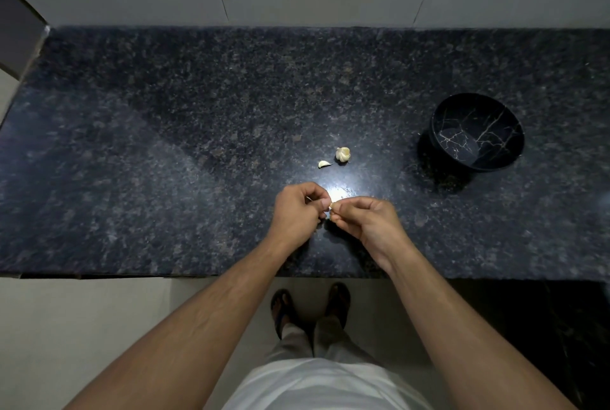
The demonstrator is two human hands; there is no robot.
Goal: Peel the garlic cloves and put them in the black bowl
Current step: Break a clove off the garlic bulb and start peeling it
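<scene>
While both hands meet over the near part of the counter (132, 145), the left hand (298, 211) and the right hand (366, 219) pinch one small garlic clove (332, 206) between their fingertips. Only a pale bit of it shows, so its long axis and how much is peeled cannot be told. The black bowl (515, 142) stands well apart, ahead and to the right (nearer the right hand). A loose clove (324, 164) and a garlic piece (343, 154) lie just ahead.
</scene>
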